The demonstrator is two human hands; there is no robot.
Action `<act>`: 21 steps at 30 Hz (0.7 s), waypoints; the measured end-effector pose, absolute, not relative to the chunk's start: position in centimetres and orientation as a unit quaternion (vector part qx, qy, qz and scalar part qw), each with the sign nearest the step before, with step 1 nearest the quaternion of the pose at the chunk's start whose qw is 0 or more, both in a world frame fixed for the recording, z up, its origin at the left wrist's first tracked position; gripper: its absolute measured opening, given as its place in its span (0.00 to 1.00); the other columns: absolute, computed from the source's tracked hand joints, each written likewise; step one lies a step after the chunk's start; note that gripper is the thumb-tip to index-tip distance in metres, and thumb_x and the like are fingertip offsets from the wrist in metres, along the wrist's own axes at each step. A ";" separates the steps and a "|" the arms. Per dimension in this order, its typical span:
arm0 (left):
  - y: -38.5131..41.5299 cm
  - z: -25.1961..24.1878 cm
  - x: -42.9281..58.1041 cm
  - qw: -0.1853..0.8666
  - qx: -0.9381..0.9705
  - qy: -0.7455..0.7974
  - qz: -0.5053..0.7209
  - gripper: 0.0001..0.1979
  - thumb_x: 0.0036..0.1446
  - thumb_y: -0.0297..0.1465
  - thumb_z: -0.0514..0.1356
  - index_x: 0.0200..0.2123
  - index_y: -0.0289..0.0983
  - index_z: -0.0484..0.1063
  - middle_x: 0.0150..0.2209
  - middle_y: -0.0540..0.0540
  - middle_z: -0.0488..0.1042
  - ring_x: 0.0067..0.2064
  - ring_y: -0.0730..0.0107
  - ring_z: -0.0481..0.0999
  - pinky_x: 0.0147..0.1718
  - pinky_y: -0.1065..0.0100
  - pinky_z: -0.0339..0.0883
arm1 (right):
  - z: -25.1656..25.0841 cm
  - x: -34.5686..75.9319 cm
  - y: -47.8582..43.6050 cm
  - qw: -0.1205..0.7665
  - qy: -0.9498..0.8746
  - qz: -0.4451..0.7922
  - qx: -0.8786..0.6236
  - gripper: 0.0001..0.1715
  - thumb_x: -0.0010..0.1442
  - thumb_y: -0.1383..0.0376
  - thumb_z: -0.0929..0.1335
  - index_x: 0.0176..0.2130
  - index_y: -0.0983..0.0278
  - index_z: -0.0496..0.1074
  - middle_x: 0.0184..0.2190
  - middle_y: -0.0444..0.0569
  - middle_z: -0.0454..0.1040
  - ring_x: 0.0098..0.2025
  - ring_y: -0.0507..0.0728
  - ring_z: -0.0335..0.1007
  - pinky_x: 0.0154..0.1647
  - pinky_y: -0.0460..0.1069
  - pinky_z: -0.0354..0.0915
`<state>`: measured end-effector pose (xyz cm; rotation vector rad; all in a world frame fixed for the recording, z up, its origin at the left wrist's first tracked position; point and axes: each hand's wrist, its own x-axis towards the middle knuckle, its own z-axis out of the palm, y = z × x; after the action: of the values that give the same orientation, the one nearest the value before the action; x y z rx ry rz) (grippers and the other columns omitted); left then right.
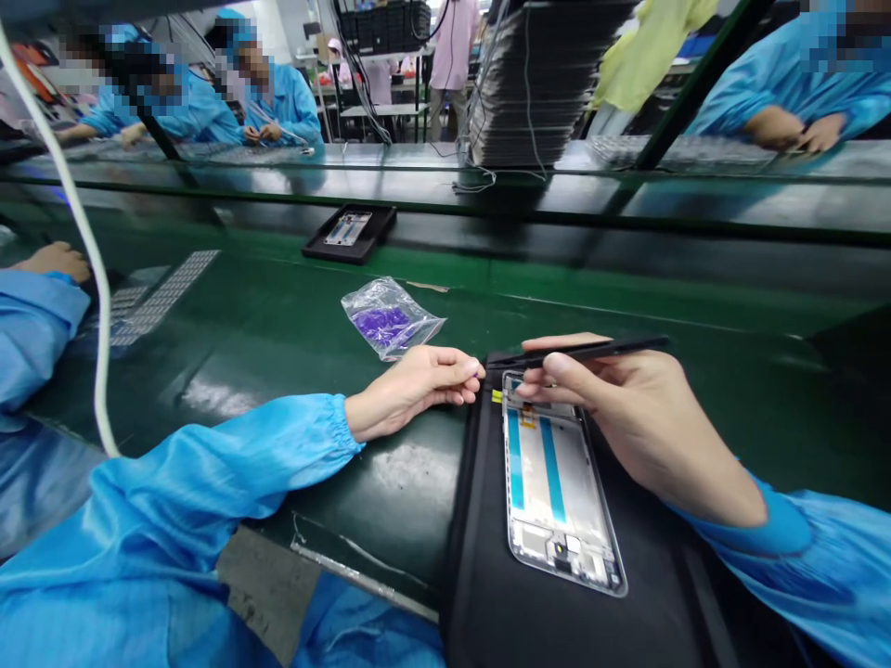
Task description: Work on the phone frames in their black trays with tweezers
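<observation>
My right hand [626, 399] is closed around black tweezers [591, 351], whose tips point left toward my left hand. The fingertips of my left hand [424, 385] are pinched together near those tips; a tiny purple spot shows between them, too small to name. Under my right hand lies a silver phone frame [571, 492] with two blue strips, a yellow tab at its upper left edge, resting on a black tray [480, 557]. Just beyond my left hand is a clear plastic bag [418, 327] with small purple pieces [381, 325] inside.
A second black tray [380, 237] holds another phone frame [348, 228] farther back. Perforated strips [167, 295] lie at left beside another person's hand [56, 262]. A white cable [90, 232] hangs at left. Behind the green bench [278, 325] stand stacked black trays [533, 83] and several people.
</observation>
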<state>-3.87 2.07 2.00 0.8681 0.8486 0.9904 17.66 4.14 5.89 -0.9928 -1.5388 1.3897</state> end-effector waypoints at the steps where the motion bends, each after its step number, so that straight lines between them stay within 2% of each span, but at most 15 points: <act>1: 2.0 2.0 -3.8 0.706 0.388 0.387 0.448 0.15 0.53 0.36 0.72 0.33 0.31 0.74 0.30 0.50 0.74 0.31 0.80 0.74 0.36 0.74 0.66 | 5.8 17.6 4.1 0.409 -0.629 0.532 -0.392 0.19 0.58 0.52 0.77 0.43 0.62 0.80 0.31 0.49 0.79 0.34 0.57 0.78 0.38 0.49 0.78; 4: 1.9 2.1 -3.6 0.703 0.380 0.402 0.448 0.15 0.54 0.37 0.71 0.32 0.31 0.73 0.30 0.48 0.75 0.31 0.79 0.75 0.36 0.73 0.68 | 5.5 17.6 4.0 0.401 -0.665 0.493 -0.392 0.19 0.59 0.51 0.76 0.43 0.62 0.80 0.32 0.49 0.79 0.33 0.57 0.78 0.37 0.49 0.77; 12: 1.6 2.5 -3.5 0.706 0.363 0.401 0.458 0.07 0.60 0.28 0.66 0.33 0.30 0.72 0.31 0.47 0.77 0.31 0.79 0.77 0.37 0.74 0.70 | 5.3 17.5 4.1 0.384 -0.657 0.515 -0.394 0.20 0.60 0.51 0.76 0.44 0.63 0.79 0.33 0.49 0.79 0.35 0.56 0.78 0.38 0.46 0.76; 21: 1.5 2.2 -3.3 0.694 0.366 0.386 0.485 0.07 0.56 0.27 0.68 0.34 0.30 0.73 0.32 0.47 0.77 0.33 0.77 0.77 0.39 0.71 0.69 | 5.5 17.4 4.1 0.382 -0.638 0.536 -0.401 0.18 0.60 0.53 0.76 0.44 0.63 0.79 0.33 0.50 0.79 0.36 0.56 0.78 0.41 0.45 0.76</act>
<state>-3.31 1.45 2.16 0.8176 0.8613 1.0821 17.40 4.11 5.47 -1.0233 -1.6267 1.3664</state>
